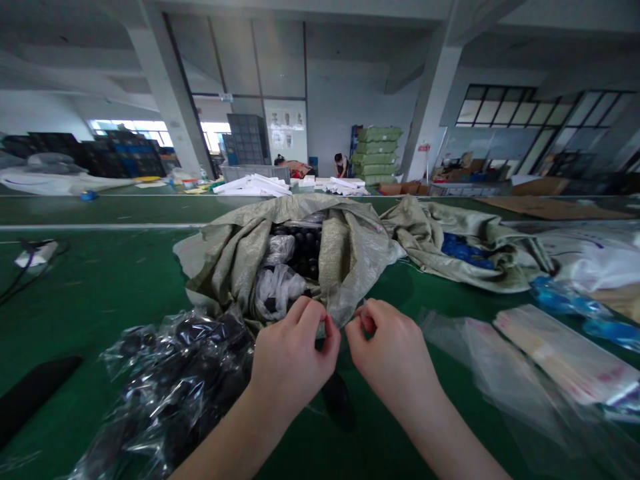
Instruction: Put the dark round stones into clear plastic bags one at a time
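Note:
My left hand (293, 357) and my right hand (390, 353) are close together above the green table (100, 280), both with fingers pinched. Between them they seem to pinch a thin clear plastic film, too faint to name with certainty. A dark oval object (340, 400) lies on the table under my hands. Just beyond them an open woven sack (345, 253) holds black round parts (305, 250) and clear bags. A heap of clear bags with black parts (170, 387) lies left of my left forearm.
A second woven sack (450, 233) with blue items lies at the right. Clear bags and flat packets (560, 353) lie at the front right. A cable (30, 263) is at the far left. People sit at the back by white stacks (255, 185).

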{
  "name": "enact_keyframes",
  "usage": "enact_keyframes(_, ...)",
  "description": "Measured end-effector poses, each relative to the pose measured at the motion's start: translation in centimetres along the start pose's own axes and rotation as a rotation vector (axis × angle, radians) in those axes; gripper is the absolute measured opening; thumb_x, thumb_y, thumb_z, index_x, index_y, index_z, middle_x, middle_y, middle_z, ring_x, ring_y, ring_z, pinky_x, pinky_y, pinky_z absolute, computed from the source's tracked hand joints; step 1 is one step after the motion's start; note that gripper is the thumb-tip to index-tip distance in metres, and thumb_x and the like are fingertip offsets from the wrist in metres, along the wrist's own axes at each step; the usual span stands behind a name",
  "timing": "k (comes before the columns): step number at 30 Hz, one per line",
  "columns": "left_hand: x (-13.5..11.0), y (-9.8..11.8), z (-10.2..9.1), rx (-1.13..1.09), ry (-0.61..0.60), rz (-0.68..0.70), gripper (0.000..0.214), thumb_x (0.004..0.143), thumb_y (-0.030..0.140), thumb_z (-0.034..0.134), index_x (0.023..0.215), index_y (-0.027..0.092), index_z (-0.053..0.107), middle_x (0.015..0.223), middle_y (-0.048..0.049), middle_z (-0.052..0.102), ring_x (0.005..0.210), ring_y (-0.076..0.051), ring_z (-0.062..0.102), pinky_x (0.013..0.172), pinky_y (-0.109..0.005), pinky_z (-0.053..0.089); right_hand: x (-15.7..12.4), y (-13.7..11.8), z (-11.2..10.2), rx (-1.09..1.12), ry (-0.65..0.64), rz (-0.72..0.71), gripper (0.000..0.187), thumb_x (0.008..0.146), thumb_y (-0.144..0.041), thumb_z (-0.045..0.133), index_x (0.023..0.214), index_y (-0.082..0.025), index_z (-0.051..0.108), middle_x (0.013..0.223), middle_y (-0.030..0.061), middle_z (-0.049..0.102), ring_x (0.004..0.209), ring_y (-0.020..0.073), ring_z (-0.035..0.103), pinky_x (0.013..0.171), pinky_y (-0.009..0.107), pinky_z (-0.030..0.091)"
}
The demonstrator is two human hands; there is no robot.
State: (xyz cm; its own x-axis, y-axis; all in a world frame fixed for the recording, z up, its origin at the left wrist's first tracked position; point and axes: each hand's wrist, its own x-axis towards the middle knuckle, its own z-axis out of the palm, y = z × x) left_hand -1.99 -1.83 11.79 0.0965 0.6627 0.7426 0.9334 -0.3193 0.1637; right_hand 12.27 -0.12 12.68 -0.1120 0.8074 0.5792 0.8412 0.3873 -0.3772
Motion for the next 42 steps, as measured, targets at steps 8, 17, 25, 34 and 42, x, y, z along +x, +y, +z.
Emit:
enact_keyframes(8, -0.4, 0.4, 0.2, -0.018, -0.081, 0.0, 0.012, 0.084, 0.02, 0.049, 0.072, 0.021, 0.05, 0.068, -0.0001, 0.057, 0.053, -0.012, 0.056, 0.045, -0.025, 0.038, -0.1, 0.1, 0.5, 0.062, -0.024, -0.039, 0.023, 0.074, -0.011, 0.049, 0.061, -0.022, 0.034, 0.061, -0.0029, 0.045, 0.052, 0.011, 0.041, 0.053, 0.026, 0.027)
enact_keyframes(17, 0.3, -0.1, -0.7, -0.103, -0.061, -0.034, 0.017, 0.086, 0.021, 0.048, 0.069, 0.02, 0.047, 0.065, 0.0008, 0.053, 0.056, -0.012, 0.054, 0.051, -0.024, 0.041, 0.2, 0.3, -0.3, 0.081, 0.035, -0.023, 0.018, 0.077, -0.016, 0.051, 0.067, -0.023, 0.039, 0.056, -0.0053, 0.046, 0.048, 0.0111, 0.045, 0.051, 0.024, 0.03)
enact_keyframes(25, 0.4, -0.2, -1.6, -0.122, -0.053, -0.054, 0.019, 0.086, 0.021, 0.048, 0.067, 0.02, 0.046, 0.063, 0.0016, 0.051, 0.054, -0.011, 0.051, 0.052, -0.024, 0.04, -0.1, -0.2, -1.0, 0.13, 0.04, -0.013, 0.008, 0.077, -0.016, 0.05, 0.079, -0.022, 0.046, 0.063, -0.0023, 0.056, 0.052, 0.0138, 0.057, 0.05, 0.023, 0.035)
enact_keyframes(34, 0.3, -0.5, -1.6, 0.043, -0.167, -0.047, 0.018, 0.081, 0.023, 0.052, 0.064, 0.021, 0.046, 0.063, 0.0004, 0.053, 0.051, -0.013, 0.051, 0.049, -0.027, 0.036, -0.2, 0.0, 0.4, 0.16, -0.156, 0.108, 0.019, 0.075, -0.016, 0.053, 0.093, -0.02, 0.051, 0.063, -0.0019, 0.058, 0.053, 0.0148, 0.056, 0.052, 0.024, 0.034)
enact_keyframes(42, -0.6, -0.2, 1.5, 0.157, -0.643, -0.007, 0.015, 0.084, 0.028, 0.049, 0.081, 0.019, 0.061, 0.083, -0.0067, 0.067, 0.073, -0.024, 0.066, 0.059, -0.03, 0.045, -2.3, 2.8, 4.2, 0.413, -0.437, 0.274, 0.018, 0.073, -0.016, 0.057, 0.091, -0.017, 0.058, 0.076, 0.0028, 0.064, 0.068, 0.0147, 0.058, 0.064, 0.026, 0.041)
